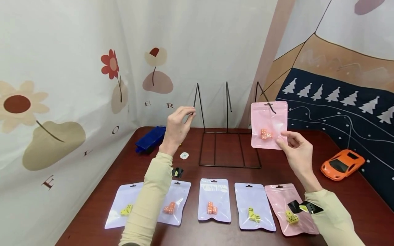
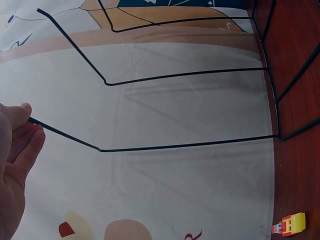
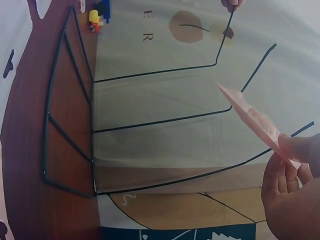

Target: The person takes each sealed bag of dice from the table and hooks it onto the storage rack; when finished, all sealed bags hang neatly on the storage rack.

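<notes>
A black wire display rack with three upright prongs stands on the table. My left hand pinches the tip of the rack's left prong between thumb and fingers. Over at the right prong, my right hand pinches the lower right edge of a pink zip pouch. Orange dice show through its front. The prong's end passes through the pouch's hang hole and sticks out in front. Nothing hangs on the middle prong.
In front lie several pouches with dice: a lilac one, another, a pink one. An orange toy car sits at right. A blue toy and a white chip lie at left. Printed curtains enclose the table.
</notes>
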A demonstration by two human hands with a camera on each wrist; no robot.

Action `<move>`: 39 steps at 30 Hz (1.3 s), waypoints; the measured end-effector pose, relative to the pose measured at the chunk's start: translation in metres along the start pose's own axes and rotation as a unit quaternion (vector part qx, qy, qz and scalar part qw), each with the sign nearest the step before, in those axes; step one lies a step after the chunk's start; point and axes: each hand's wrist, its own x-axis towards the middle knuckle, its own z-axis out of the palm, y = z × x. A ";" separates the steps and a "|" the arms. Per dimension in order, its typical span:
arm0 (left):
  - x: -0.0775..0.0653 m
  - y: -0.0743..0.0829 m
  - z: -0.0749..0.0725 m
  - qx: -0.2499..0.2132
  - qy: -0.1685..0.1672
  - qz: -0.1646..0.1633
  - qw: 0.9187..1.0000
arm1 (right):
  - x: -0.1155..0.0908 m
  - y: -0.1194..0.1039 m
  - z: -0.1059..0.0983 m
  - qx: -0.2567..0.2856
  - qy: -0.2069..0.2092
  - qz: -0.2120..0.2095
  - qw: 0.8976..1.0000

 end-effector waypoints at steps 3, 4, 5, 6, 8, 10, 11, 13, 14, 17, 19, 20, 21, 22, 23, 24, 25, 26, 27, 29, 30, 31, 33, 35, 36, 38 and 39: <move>0.000 0.001 0.000 0.002 0.003 -0.002 1.000 | 0.003 0.002 0.002 0.002 -0.003 0.011 1.000; 0.000 0.001 0.000 0.003 0.004 -0.002 1.000 | 0.005 0.002 0.003 0.001 -0.004 0.013 1.000; 0.000 0.001 0.000 0.003 0.003 -0.003 1.000 | 0.006 0.003 0.003 0.000 -0.004 0.015 1.000; 0.000 0.001 0.000 0.001 0.003 -0.003 1.000 | 0.008 0.003 0.004 -0.001 -0.004 0.016 1.000; 0.000 0.002 0.000 -0.001 0.002 -0.003 1.000 | 0.011 0.004 0.005 0.001 -0.002 0.020 1.000; 0.001 0.002 0.001 -0.001 -0.001 -0.002 1.000 | 0.014 0.003 0.006 0.001 -0.001 0.019 1.000; 0.001 0.002 0.001 0.000 -0.001 -0.001 1.000 | 0.016 0.003 0.007 0.004 -0.001 0.018 1.000; 0.001 0.002 0.003 0.001 -0.001 -0.001 1.000 | 0.019 0.001 0.008 0.008 -0.003 0.020 1.000; 0.000 0.002 0.003 0.001 0.000 -0.001 1.000 | 0.020 0.001 0.009 0.008 -0.005 0.022 1.000; -0.001 0.002 0.005 0.001 0.001 0.001 1.000 | 0.023 -0.001 0.011 0.006 -0.008 0.026 1.000; -0.002 0.002 0.005 -0.001 0.001 0.003 1.000 | 0.026 -0.001 0.013 0.004 -0.006 0.024 1.000; -0.002 0.003 0.005 0.000 0.001 0.005 1.000 | 0.027 -0.001 0.014 0.005 -0.005 0.022 1.000; -0.001 0.003 0.005 0.001 0.001 0.007 1.000 | 0.029 -0.001 0.016 0.006 -0.004 0.017 1.000; -0.001 0.003 0.004 0.002 0.001 0.009 1.000 | 0.031 0.000 0.017 0.007 -0.003 0.015 1.000; -0.001 0.004 0.004 0.004 0.001 0.011 1.000 | 0.033 0.000 0.018 0.010 -0.002 0.014 1.000; 0.000 0.004 0.004 0.004 0.001 0.012 1.000 | 0.035 0.000 0.019 0.012 -0.001 0.013 1.000; 0.000 0.005 0.003 0.003 0.003 0.012 1.000 | 0.037 0.001 0.020 0.014 -0.001 0.013 1.000; 0.001 0.005 0.003 0.004 0.003 0.013 1.000 | 0.038 0.001 0.021 0.015 0.000 0.014 1.000; 0.001 0.005 0.003 0.003 0.003 0.013 1.000 | 0.040 0.001 0.022 0.017 0.000 0.016 1.000; 0.002 0.005 0.003 0.002 0.003 0.011 1.000 | 0.044 0.003 0.023 0.020 0.002 0.021 1.000; 0.003 0.005 0.003 0.002 0.003 0.010 1.000 | 0.046 0.003 0.023 0.022 0.002 0.024 0.999; 0.003 0.005 0.003 0.002 0.003 0.010 1.000 | 0.047 0.004 0.024 0.022 0.002 0.027 0.999; 0.003 0.004 0.003 0.003 0.002 0.008 1.000 | 0.048 -0.004 0.024 0.026 -0.003 0.036 0.999; 0.003 0.004 0.003 0.004 0.002 0.006 1.000 | 0.049 -0.008 0.025 0.028 -0.008 0.044 0.999; 0.003 0.003 0.003 0.004 0.002 0.006 1.000 | 0.049 -0.012 0.026 0.029 -0.010 0.049 0.998; 0.003 0.003 0.003 0.004 0.000 0.005 1.000 | 0.051 -0.013 0.029 0.032 -0.013 0.055 0.998; 0.003 0.003 0.003 0.004 -0.001 0.005 1.000 | 0.053 -0.009 0.030 0.034 -0.013 0.055 0.998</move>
